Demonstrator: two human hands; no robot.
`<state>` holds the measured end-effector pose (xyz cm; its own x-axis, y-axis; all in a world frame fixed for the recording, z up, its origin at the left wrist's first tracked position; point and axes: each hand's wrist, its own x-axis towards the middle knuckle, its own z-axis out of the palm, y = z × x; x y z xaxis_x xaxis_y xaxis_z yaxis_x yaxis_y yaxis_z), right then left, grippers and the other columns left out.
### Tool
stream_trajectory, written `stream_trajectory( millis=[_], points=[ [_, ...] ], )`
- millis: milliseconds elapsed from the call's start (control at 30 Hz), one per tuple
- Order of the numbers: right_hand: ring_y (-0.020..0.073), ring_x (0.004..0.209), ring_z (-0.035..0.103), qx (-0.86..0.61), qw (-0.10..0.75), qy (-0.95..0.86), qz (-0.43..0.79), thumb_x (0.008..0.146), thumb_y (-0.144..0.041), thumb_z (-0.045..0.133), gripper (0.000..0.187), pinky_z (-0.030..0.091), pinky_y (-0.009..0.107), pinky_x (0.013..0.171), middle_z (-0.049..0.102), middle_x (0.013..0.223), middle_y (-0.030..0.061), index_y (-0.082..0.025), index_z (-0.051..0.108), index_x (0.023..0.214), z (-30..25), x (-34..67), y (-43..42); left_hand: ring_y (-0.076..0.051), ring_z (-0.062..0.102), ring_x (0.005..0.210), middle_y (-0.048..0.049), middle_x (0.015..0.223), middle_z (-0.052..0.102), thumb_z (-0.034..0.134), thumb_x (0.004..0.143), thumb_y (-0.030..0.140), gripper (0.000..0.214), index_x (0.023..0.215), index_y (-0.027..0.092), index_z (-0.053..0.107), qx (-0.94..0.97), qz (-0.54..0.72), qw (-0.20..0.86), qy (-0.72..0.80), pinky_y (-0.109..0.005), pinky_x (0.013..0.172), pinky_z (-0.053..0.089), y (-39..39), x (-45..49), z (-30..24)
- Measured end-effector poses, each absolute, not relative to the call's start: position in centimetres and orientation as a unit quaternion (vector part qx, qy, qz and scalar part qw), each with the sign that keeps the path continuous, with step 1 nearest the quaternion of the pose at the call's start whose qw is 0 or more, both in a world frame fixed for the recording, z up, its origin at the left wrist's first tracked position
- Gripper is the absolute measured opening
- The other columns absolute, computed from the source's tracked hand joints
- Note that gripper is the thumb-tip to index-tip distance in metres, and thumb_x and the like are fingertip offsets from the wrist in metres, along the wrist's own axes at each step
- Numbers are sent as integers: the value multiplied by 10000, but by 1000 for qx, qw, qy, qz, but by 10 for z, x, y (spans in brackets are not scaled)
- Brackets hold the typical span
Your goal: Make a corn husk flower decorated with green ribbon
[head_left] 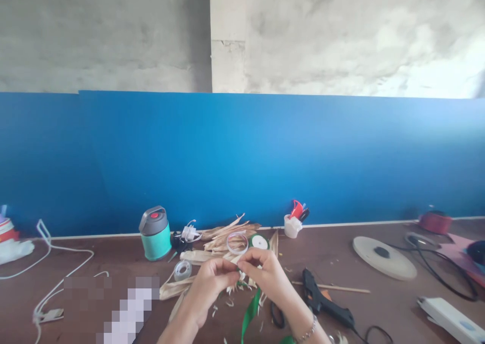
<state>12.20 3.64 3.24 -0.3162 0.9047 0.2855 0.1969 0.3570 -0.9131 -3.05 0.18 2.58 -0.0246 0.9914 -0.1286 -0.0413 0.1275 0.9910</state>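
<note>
My left hand (pixel 212 288) and my right hand (pixel 265 273) meet over the table, thumbs and forefingers pinched together. A bit of green shows between the fingertips; the rest of what they pinch is mostly hidden. Below my right hand hangs a green ribbon (pixel 250 313), its upper part covered by the hand. Dry corn husks (pixel 222 240) lie just beyond and under the hands, with small torn scraps around. On the husks are a green-rimmed ribbon spool (pixel 259 242) and a pale ring-shaped roll (pixel 237 243). A tape roll (pixel 182 270) sits left of my left hand.
A black glue gun (pixel 312 293) lies across a thin wooden stick (pixel 354 289) at right. Behind are a teal jar (pixel 156 243) and a white cup (pixel 291 228) of tools. A pale disc (pixel 382 260), white power strip (pixel 449 316) and cables flank the work, before a blue partition (pixel 242 162).
</note>
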Motion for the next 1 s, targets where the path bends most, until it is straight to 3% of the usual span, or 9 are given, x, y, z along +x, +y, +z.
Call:
stream_trajectory(
  millis=[133,267,367,467,533,733,1000],
  points=[
    [104,497,456,-395,421,-700,420,719,-232,617,153,344,219,468,577,531,-3,-131,675,620,32,122,37,-165,562,637,-1,615,652,721,635,337,206,700,147,673,472,476,541,508,-265,640,378,3,-32,22],
    [90,496,422,-408,397,-710,415,716,-181,603,129,322,211,475,552,523,-19,-127,682,628,33,122,36,-172,566,645,-3,632,653,713,637,299,164,675,148,662,510,475,476,536,-267,635,378,4,-30,20],
    [90,496,418,-404,385,-710,430,767,-253,590,196,307,212,468,527,519,-26,-135,684,641,33,125,37,-175,573,635,-1,620,650,699,649,297,153,670,152,655,517,470,472,538,-267,633,385,4,-31,20],
    [106,531,469,-390,395,-687,468,823,-357,548,259,339,212,475,572,586,-12,-146,698,832,32,129,38,-184,597,658,-10,631,670,700,665,345,199,703,153,662,497,476,513,513,-271,654,400,5,-32,20],
    [111,555,504,-391,386,-672,496,790,-336,597,254,363,207,489,613,639,-5,-149,672,944,30,132,39,-176,597,656,-8,637,677,718,652,357,220,711,154,656,479,487,527,505,-264,648,396,6,-32,20],
    [110,545,528,-410,367,-661,510,704,-196,609,62,378,211,510,610,580,-3,-137,626,698,32,131,39,-172,607,696,-5,657,675,744,635,318,228,760,148,656,445,503,558,488,-260,665,398,6,-32,19],
    [106,512,501,-415,380,-649,512,687,-217,574,77,373,226,506,572,536,-19,-146,591,663,34,130,40,-152,592,672,-17,677,702,753,642,303,211,757,144,675,412,516,603,447,-251,682,396,4,-33,18]
  ],
)
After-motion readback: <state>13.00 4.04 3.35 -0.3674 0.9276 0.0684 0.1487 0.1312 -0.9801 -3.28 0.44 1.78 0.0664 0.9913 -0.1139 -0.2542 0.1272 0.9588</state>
